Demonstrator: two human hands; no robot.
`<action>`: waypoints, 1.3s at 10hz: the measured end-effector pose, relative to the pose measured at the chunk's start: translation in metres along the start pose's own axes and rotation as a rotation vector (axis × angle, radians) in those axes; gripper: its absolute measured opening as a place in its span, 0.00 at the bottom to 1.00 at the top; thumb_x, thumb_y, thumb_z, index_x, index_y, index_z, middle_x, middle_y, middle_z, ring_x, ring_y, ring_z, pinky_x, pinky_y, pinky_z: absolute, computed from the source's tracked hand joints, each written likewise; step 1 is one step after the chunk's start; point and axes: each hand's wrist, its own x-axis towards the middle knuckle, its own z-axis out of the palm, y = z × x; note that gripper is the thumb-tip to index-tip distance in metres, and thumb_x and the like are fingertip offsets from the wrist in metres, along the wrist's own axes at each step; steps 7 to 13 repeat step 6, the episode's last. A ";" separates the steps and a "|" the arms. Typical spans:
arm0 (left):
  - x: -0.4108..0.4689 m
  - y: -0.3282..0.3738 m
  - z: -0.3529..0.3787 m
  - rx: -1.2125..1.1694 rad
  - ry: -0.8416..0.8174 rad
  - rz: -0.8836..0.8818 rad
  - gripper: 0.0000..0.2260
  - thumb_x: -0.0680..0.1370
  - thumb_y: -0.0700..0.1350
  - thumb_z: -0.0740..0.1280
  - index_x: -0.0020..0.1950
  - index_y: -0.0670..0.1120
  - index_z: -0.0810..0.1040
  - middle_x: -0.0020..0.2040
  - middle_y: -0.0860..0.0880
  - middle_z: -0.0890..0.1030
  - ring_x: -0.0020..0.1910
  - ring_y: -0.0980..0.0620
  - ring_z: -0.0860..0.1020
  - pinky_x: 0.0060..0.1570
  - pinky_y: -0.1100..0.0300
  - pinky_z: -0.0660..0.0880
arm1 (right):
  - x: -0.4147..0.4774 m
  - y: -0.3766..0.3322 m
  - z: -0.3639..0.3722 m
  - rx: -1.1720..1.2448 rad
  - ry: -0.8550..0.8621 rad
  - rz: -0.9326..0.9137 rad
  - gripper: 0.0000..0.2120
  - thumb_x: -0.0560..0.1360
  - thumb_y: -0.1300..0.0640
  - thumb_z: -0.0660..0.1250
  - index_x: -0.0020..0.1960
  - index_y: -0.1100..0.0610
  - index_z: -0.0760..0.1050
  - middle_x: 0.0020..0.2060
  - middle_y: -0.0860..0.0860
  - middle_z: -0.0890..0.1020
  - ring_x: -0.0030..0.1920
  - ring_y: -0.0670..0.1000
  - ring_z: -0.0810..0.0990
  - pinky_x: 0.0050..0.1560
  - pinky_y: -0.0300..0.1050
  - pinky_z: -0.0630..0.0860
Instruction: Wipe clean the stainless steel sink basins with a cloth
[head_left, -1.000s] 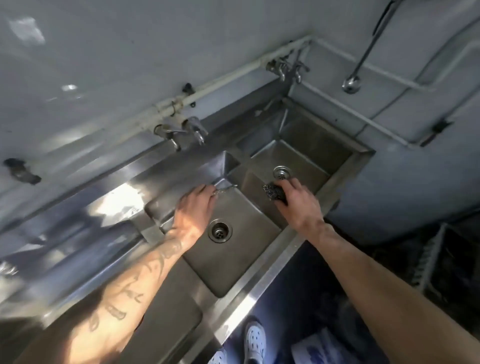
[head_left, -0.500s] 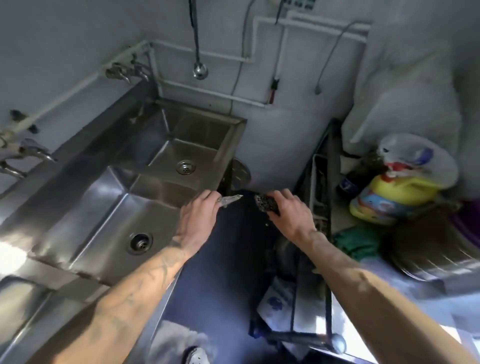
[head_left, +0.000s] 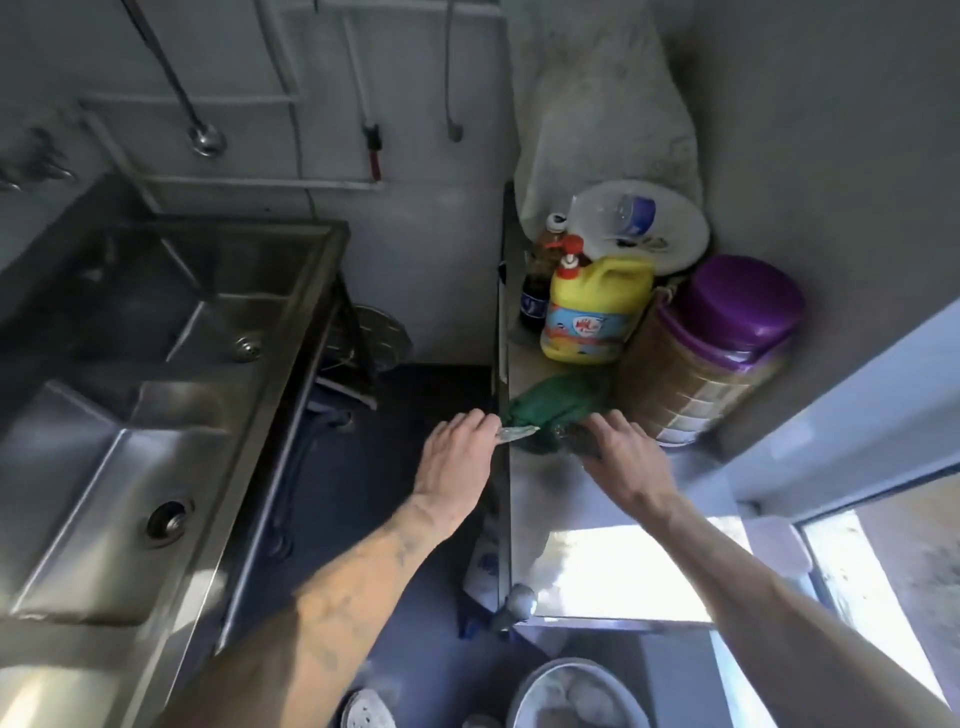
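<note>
Both hands reach to the right, away from the sink basins (head_left: 171, 364), over a steel bench (head_left: 545, 499) where a green cloth (head_left: 553, 410) lies bunched just near of a yellow detergent jug (head_left: 597, 312) and left of a purple-lidded jar (head_left: 722, 353). The left hand (head_left: 457, 462) has its grip pinched on a small pale scrap (head_left: 517, 433) at the bench's left edge. The right hand (head_left: 618, 457) is curled around something dark beneath the fingers, likely a scourer, touching the cloth's near end. The step looks like fetching the cloth: better to put down whatever each hand holds first, then gather the cloth from its middle so it lifts in one bundle. Its long axis runs from near-left to far-right, towards the jar.
</note>
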 end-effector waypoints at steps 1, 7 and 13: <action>-0.002 0.031 0.035 0.058 -0.027 0.039 0.05 0.83 0.42 0.68 0.58 0.49 0.80 0.52 0.50 0.81 0.53 0.47 0.81 0.57 0.50 0.77 | -0.009 0.035 0.013 -0.008 -0.046 0.023 0.17 0.78 0.48 0.67 0.66 0.48 0.72 0.56 0.52 0.75 0.57 0.61 0.78 0.52 0.53 0.75; -0.046 0.061 0.095 -0.176 -0.317 0.031 0.26 0.80 0.59 0.55 0.73 0.49 0.75 0.70 0.51 0.74 0.70 0.47 0.71 0.73 0.50 0.67 | -0.044 0.078 0.045 0.051 0.045 0.020 0.23 0.75 0.46 0.71 0.68 0.50 0.73 0.55 0.53 0.76 0.53 0.58 0.76 0.50 0.51 0.77; -0.046 0.061 0.095 -0.176 -0.317 0.031 0.26 0.80 0.59 0.55 0.73 0.49 0.75 0.70 0.51 0.74 0.70 0.47 0.71 0.73 0.50 0.67 | -0.044 0.078 0.045 0.051 0.045 0.020 0.23 0.75 0.46 0.71 0.68 0.50 0.73 0.55 0.53 0.76 0.53 0.58 0.76 0.50 0.51 0.77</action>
